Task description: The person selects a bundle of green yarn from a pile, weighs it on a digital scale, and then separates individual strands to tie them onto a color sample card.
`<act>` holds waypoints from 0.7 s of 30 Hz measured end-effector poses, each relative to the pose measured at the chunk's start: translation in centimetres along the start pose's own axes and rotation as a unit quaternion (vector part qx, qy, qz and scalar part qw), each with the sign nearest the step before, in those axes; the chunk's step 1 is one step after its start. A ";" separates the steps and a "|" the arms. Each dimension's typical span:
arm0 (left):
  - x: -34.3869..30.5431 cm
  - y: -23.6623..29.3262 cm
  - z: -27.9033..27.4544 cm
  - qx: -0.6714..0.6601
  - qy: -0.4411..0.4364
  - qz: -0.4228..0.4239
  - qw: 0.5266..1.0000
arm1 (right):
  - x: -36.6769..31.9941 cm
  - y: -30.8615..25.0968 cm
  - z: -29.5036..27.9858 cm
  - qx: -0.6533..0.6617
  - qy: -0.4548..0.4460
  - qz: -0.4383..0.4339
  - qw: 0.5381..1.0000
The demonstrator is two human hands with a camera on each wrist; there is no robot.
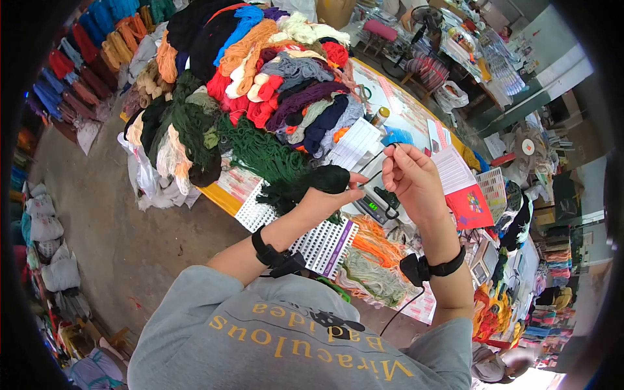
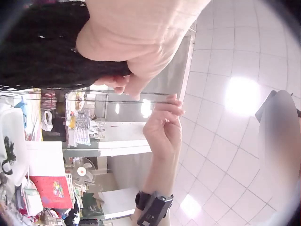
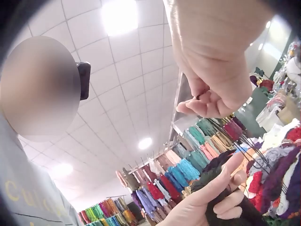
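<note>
A hank of dark green, nearly black yarn [image 1: 318, 184] lies in my left hand [image 1: 320, 203], which grips it with the thumb and fingers. In the left wrist view the bulk of the hank [image 2: 42, 52] hangs beside the palm. Thin strands [image 2: 146, 93] run taut from it across to my right hand [image 1: 413, 172]. There the thumb and fingertips pinch the strands, raised to the right of the hank. Below the hands sits a small digital scale [image 1: 372, 207] with green lit digits, a tray with dark yarn on it.
A big heap of coloured yarn [image 1: 286, 84] covers the far left of the table. Near me lie a white sheet with rows of dots [image 1: 322, 250] and loose orange yarn [image 1: 370, 229]. A red booklet [image 1: 469, 207] and printed papers [image 1: 356, 140] lie farther off.
</note>
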State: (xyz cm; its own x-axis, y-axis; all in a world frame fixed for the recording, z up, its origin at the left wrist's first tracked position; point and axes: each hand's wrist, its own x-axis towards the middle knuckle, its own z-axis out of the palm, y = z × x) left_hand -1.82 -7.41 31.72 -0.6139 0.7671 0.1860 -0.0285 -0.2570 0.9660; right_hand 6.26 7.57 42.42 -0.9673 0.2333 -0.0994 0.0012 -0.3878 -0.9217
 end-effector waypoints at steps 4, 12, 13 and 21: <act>0.2 -0.6 0.5 -0.007 0.000 -0.059 0.998 | -0.6 -0.1 -0.4 0.004 0.020 -0.012 1.000; -0.4 0.5 -0.4 -0.281 -0.076 -0.169 0.942 | -2.3 -0.2 -3.3 0.075 0.079 -0.012 0.994; -0.3 0.5 0.0 -0.280 -0.078 -0.171 0.941 | -2.5 -0.1 -3.4 0.081 0.091 -0.006 0.993; 0.0 -1.3 1.2 -0.261 -0.038 -0.157 0.952 | -3.4 -0.3 -3.9 0.092 0.102 -0.012 0.990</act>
State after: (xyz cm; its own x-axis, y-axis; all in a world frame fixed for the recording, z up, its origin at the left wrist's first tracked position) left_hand -0.89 -6.36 30.66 -0.4532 0.8890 -0.0650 -0.6013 -0.2511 0.7586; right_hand 10.55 10.35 41.61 -0.8948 0.4132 -0.1693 -0.0863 -0.5321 -0.8423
